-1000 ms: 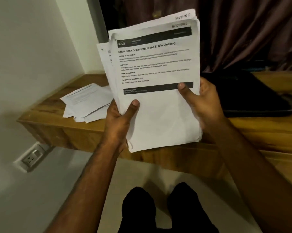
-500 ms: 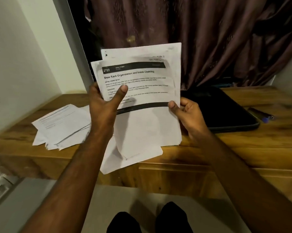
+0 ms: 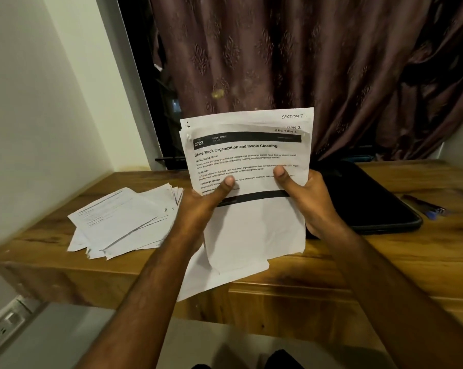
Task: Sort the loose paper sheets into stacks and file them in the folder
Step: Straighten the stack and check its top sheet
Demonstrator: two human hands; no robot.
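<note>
A bundle of white printed sheets (image 3: 254,230) stands upright in front of me, its top page headed "Shoe Rack Organization and Insole Cleaning". My left hand (image 3: 201,206) grips its left side, thumb pressed on the front page. My right hand (image 3: 307,201) grips the right side, thumb on the text. Handwritten section labels show on the top right corners of the sheets behind. A loose pile of more sheets (image 3: 123,222) lies fanned on the wooden desk (image 3: 384,262) to the left. A black folder (image 3: 371,201) lies flat behind my right hand, partly hidden by the bundle.
A dark pen with a blue end (image 3: 424,207) lies on the desk right of the folder. A brown curtain (image 3: 304,75) hangs behind the desk, a white wall (image 3: 38,102) stands at the left with a socket (image 3: 4,328) low down.
The bundle has moved to stand upright over the desk. My left hand has shifted from the upper left edge down to the lower left, and both thumbs now press the front page.
</note>
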